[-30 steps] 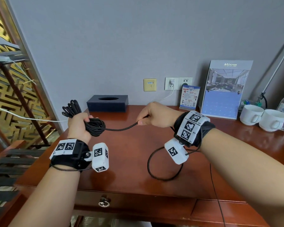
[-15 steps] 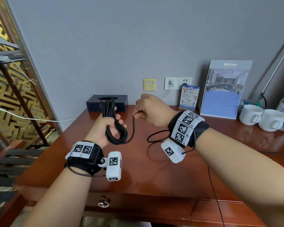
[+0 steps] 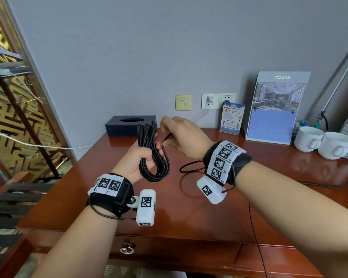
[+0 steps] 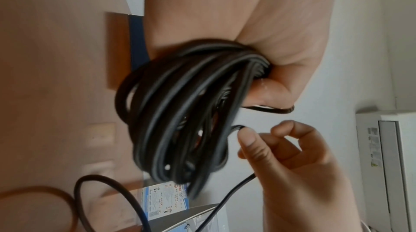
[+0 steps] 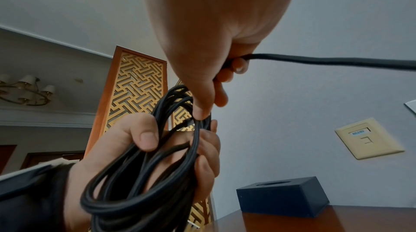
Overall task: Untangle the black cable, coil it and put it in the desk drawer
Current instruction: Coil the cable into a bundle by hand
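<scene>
My left hand [image 3: 138, 157] is raised over the desk and grips a bundle of several loops of the black cable [image 3: 152, 155], held upright. The same coil fills the left wrist view [image 4: 180, 111] and the right wrist view [image 5: 144, 173]. My right hand [image 3: 179, 135] sits just right of the coil and pinches the free strand [image 5: 315, 61] beside the bundle's top. A loose loop of cable [image 3: 187, 167] trails down onto the desk under my right wrist. The desk drawer [image 3: 169, 249] is closed, with a ring pull [image 3: 127, 248].
A dark tissue box [image 3: 130, 125] stands at the back of the desk [image 3: 189, 209]. A leaflet stand [image 3: 232, 119], a calendar [image 3: 273, 109] and two white cups [image 3: 321, 143] line the back right. A white cord [image 3: 206, 115] hangs from the wall socket.
My left hand has swung from the desk's left side toward the middle and turned the coil upright. My right hand has risen and closed in on the coil, shortening the loose loop on the desk.
</scene>
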Action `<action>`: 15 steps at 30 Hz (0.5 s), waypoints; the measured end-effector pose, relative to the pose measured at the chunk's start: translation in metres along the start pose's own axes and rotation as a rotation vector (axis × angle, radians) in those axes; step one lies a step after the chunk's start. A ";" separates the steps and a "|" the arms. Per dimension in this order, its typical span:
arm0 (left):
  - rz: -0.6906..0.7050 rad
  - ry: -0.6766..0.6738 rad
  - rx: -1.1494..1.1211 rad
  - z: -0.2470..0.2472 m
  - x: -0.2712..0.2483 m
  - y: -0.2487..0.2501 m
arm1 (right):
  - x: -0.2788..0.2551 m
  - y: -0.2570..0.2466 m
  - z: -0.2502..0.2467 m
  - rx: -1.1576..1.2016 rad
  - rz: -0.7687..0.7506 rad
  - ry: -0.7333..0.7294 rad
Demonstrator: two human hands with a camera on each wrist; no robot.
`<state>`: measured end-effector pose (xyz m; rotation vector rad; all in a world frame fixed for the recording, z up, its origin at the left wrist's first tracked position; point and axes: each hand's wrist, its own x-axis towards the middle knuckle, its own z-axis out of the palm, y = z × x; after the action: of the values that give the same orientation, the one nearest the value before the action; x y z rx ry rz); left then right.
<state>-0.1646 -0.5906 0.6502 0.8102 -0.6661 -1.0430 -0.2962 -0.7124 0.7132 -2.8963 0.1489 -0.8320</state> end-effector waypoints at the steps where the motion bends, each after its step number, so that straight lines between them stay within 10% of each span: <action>1: 0.002 -0.015 0.043 0.001 -0.001 0.000 | 0.000 0.000 0.001 0.014 0.008 0.008; 15: -0.034 -0.185 0.133 0.017 -0.009 -0.002 | -0.003 0.009 0.010 0.077 0.058 0.020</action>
<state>-0.1822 -0.5874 0.6572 0.8483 -0.8887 -1.1218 -0.2941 -0.7198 0.7019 -2.7992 0.1982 -0.8375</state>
